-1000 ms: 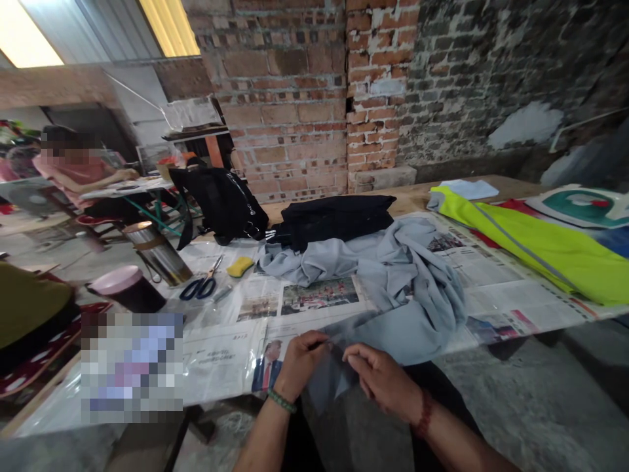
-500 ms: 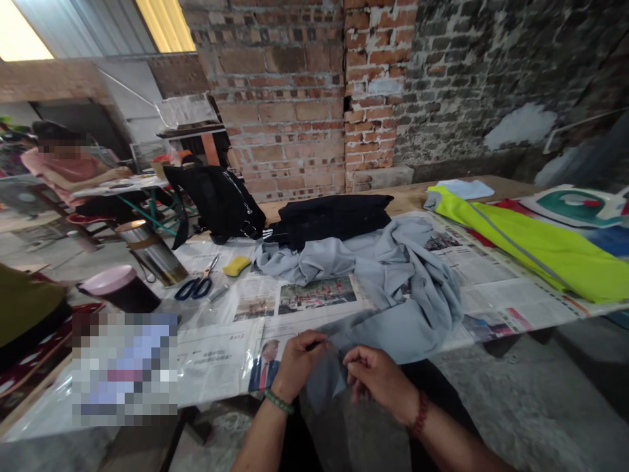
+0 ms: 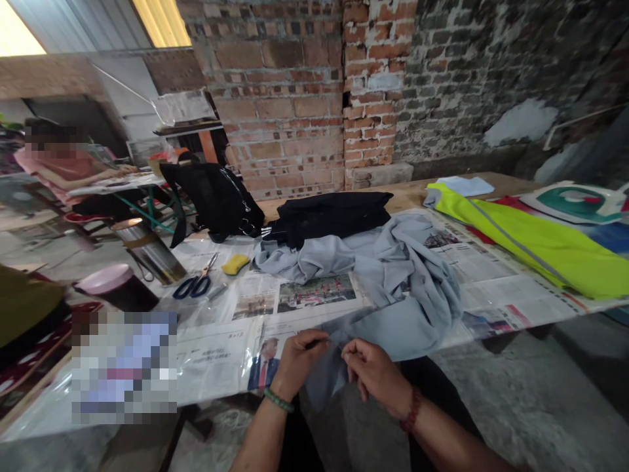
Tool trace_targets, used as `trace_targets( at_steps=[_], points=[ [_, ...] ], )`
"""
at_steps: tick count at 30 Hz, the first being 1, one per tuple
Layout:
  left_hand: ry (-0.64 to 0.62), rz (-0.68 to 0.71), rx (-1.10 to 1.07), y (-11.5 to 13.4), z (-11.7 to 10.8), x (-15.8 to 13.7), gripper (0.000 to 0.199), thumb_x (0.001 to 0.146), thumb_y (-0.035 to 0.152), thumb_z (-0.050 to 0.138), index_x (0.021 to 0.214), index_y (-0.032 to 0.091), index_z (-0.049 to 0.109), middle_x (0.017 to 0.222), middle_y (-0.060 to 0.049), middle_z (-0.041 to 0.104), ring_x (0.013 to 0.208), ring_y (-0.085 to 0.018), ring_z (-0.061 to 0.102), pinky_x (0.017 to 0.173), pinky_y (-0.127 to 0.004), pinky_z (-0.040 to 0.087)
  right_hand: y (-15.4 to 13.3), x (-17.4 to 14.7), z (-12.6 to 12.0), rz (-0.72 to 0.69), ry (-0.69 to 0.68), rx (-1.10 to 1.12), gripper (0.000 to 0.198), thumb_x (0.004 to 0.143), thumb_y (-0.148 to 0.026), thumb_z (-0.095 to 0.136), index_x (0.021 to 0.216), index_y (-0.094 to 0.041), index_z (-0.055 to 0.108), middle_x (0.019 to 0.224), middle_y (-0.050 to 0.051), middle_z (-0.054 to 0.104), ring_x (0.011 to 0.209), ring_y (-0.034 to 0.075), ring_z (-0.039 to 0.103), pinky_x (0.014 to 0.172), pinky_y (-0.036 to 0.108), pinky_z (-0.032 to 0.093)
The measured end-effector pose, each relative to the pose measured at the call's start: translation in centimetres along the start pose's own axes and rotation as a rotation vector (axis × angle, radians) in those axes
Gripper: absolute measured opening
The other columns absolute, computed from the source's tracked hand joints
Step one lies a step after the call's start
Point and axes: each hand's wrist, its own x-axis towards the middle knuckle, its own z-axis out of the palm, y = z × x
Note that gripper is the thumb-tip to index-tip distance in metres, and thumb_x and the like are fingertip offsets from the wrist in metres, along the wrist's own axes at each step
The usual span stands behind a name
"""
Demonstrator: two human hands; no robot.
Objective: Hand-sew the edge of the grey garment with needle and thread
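Grey cloth [image 3: 413, 321] lies bunched over the table, one corner hanging past the front edge toward my lap. My left hand [image 3: 301, 364], with a green bead bracelet at the wrist, pinches the edge of this cloth between thumb and fingers. Just to the right, my right hand [image 3: 376, 377] has its thumb and forefinger pressed together close to the cloth; a red bead bracelet circles that wrist. Whatever sits in the right pinch is too small to make out. A narrow gap separates the two hands.
Newspaper under clear plastic covers the table [image 3: 216, 334]. Scissors [image 3: 199, 278], a yellow sponge [image 3: 236, 264], a lidded cup [image 3: 122, 288] and a steel flask [image 3: 150, 249] stand left. Behind lie dark clothing [image 3: 334, 216] and a black bag [image 3: 211, 200]. Right: a neon-yellow garment [image 3: 531, 242], an iron [image 3: 574, 202].
My right hand has shifted slightly up and left, nearer to the left hand. The left hand keeps its pinch on the cloth, and the view has moved a little.
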Motion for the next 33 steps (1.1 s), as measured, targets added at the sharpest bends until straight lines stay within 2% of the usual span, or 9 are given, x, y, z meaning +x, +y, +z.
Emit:
trace_targets(
  at_steps=[9, 16, 19, 22, 24, 27, 28, 30, 33],
  points=[
    [-0.042, 0.08, 0.032, -0.3, 0.0, -0.1, 0.015, 0.062, 0.027, 0.062, 0.069, 0.018, 0.071, 0.068, -0.002, 0.067, 0.067, -0.017, 0.059, 0.066, -0.025, 0.047, -0.4, 0.4, 0.5, 0.016, 0.04, 0.017, 0.02, 0.078, -0.035, 0.042, 0.076, -0.016, 0.048, 0.049, -0.008, 0.047, 0.024, 0.003, 0.034, 0.026, 0.014, 0.02],
    [-0.145, 0.136, 0.05, -0.6, -0.1, -0.1, 0.014, 0.067, 0.026, 0.061, 0.071, 0.018, 0.071, 0.067, -0.003, 0.066, 0.067, -0.016, 0.058, 0.064, -0.024, 0.045, -0.6, 1.6, 1.7, -0.062, 0.139, -0.018, 0.014, 0.079, -0.026, 0.038, 0.071, -0.017, 0.046, 0.052, -0.007, 0.046, 0.028, 0.003, 0.038, 0.028, 0.015, 0.024],
    [-0.094, 0.158, 0.045, -0.9, -0.1, -0.2, 0.014, 0.067, 0.027, 0.061, 0.071, 0.017, 0.071, 0.067, -0.003, 0.065, 0.066, -0.016, 0.058, 0.065, -0.025, 0.046, -0.9, 0.9, 1.3, -0.082, 0.076, -0.065, 0.014, 0.081, -0.022, 0.034, 0.083, -0.017, 0.047, 0.06, -0.006, 0.051, 0.032, 0.005, 0.046, 0.032, 0.016, 0.028],
    [-0.071, 0.19, 0.061, -1.1, -0.1, -0.2, 0.014, 0.068, 0.027, 0.06, 0.072, 0.018, 0.071, 0.069, -0.003, 0.066, 0.067, -0.016, 0.058, 0.066, -0.025, 0.046, -2.1, -0.5, -0.7, -0.104, -0.022, -0.244, 0.022, 0.083, -0.024, 0.034, 0.095, -0.017, 0.05, 0.062, -0.004, 0.054, 0.034, 0.007, 0.051, 0.037, 0.018, 0.034],
    [-0.08, 0.221, 0.08, -1.3, 0.0, -0.2, 0.015, 0.069, 0.026, 0.06, 0.074, 0.018, 0.071, 0.069, -0.003, 0.066, 0.067, -0.016, 0.058, 0.066, -0.025, 0.046, -3.5, -1.0, -2.6, -0.22, 0.054, -0.396, 0.023, 0.083, -0.026, 0.037, 0.095, -0.018, 0.055, 0.07, -0.001, 0.059, 0.041, 0.008, 0.054, 0.045, 0.021, 0.039],
    [-0.086, 0.277, 0.109, -1.4, 0.1, -0.2, 0.014, 0.072, 0.026, 0.059, 0.075, 0.018, 0.07, 0.069, -0.003, 0.066, 0.066, -0.015, 0.059, 0.064, -0.025, 0.046, -5.8, 0.1, -4.7, -0.512, 0.296, -0.652, 0.022, 0.081, -0.024, 0.042, 0.089, -0.019, 0.062, 0.086, 0.004, 0.063, 0.073, 0.014, 0.059, 0.068, 0.025, 0.042],
    [-0.083, 0.299, 0.117, -1.4, 0.1, -0.2, 0.014, 0.072, 0.026, 0.059, 0.074, 0.018, 0.07, 0.069, -0.003, 0.066, 0.066, -0.015, 0.059, 0.063, -0.025, 0.046, -6.5, 1.0, -5.0, -0.564, 0.326, -0.75, 0.022, 0.081, -0.023, 0.042, 0.087, -0.019, 0.063, 0.089, 0.005, 0.063, 0.083, 0.016, 0.057, 0.074, 0.026, 0.04],
    [-0.065, 0.343, 0.128, -1.4, 0.1, -0.2, 0.013, 0.073, 0.025, 0.059, 0.074, 0.018, 0.07, 0.068, -0.003, 0.065, 0.065, -0.015, 0.059, 0.061, -0.024, 0.046, -7.5, 3.2, -4.9, -0.528, 0.221, -0.942, 0.024, 0.081, -0.024, 0.043, 0.075, -0.017, 0.066, 0.083, 0.006, 0.063, 0.085, 0.017, 0.055, 0.075, 0.027, 0.038],
    [-0.034, 0.374, 0.131, -1.4, 0.0, -0.4, 0.012, 0.072, 0.024, 0.059, 0.074, 0.019, 0.07, 0.068, -0.004, 0.066, 0.066, -0.016, 0.06, 0.061, -0.025, 0.046, -7.7, 6.2, -3.9, -0.271, -0.203, -1.024, 0.032, 0.079, -0.031, 0.046, 0.059, -0.014, 0.065, 0.058, 0.002, 0.057, 0.062, 0.013, 0.05, 0.059, 0.024, 0.034]
  ],
)
